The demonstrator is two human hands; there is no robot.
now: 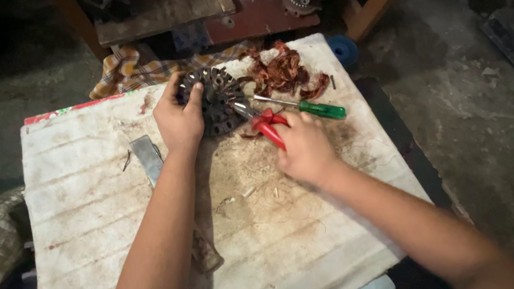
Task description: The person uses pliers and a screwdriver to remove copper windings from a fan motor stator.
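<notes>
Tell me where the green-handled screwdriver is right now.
The green-handled screwdriver lies on the white board, above the right hand, beside the copper wire pile.

Stator: the stator (pixel 217 100) is a dark round metal core with slots around its rim. It stands tilted on the board (pixel 87 187), near the far edge and a little left of the middle of this edge.
Stator state: the slots that show look empty; the left side of the rim is covered.
Pliers: the pliers (pixel 265 125) have red handles and a metal nose. They lie across, just right of the stator, and the nose touches its right rim.
</notes>
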